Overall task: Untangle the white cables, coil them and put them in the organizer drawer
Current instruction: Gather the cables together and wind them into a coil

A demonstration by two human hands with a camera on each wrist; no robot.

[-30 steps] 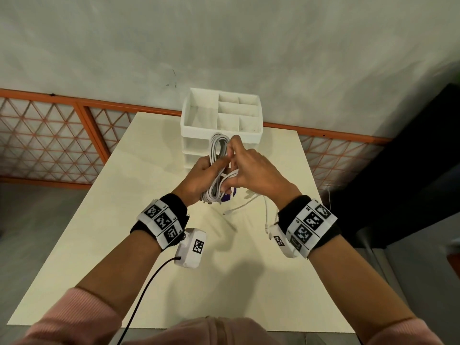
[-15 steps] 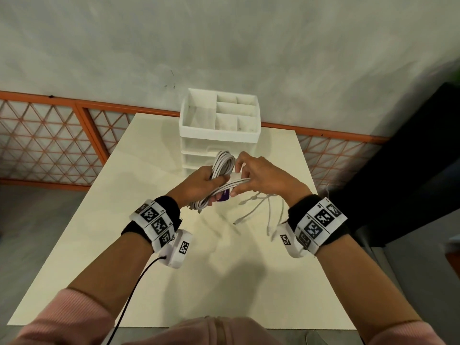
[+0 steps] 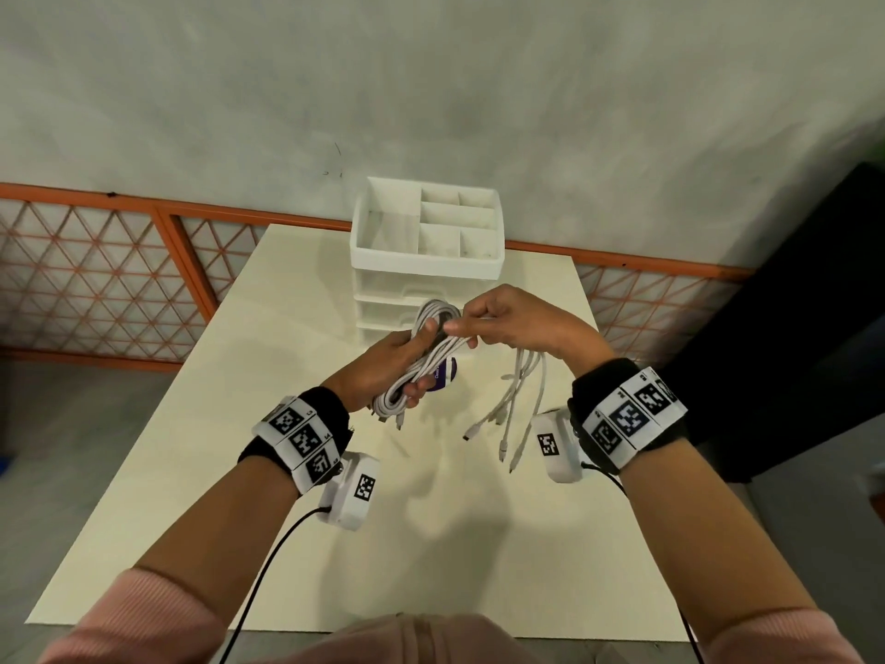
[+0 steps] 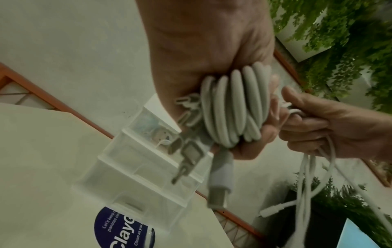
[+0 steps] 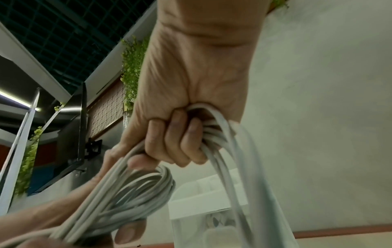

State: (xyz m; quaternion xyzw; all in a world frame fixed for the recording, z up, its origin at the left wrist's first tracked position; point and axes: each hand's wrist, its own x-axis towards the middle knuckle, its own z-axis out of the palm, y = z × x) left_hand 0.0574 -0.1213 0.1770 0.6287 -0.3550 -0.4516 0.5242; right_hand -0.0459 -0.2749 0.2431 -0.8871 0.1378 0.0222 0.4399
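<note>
Frame centre: your left hand (image 3: pixel 397 359) grips the coiled white cables (image 3: pixel 433 347); your right hand (image 3: pixel 519 323) clenches their loose ends, plugs dangling lower right above the table (image 3: pixel 191 424).

the organizer (image 3: pixel 426 261) stands at the table's (image 3: pixel 191 472) far edge, midway along it. both hands hold the cables (image 3: pixel 431 357) above the table, before the organizer; a round sticker (image 3: pixel 443 373) lies beneath them.

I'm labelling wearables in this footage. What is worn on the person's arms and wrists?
Pink sleeves pushed up both forearms. Each wrist has a black band wrapped with white square-code marker tags, plus a white camera box bearing another code tag. Thin black cables trail from the boxes.
</note>
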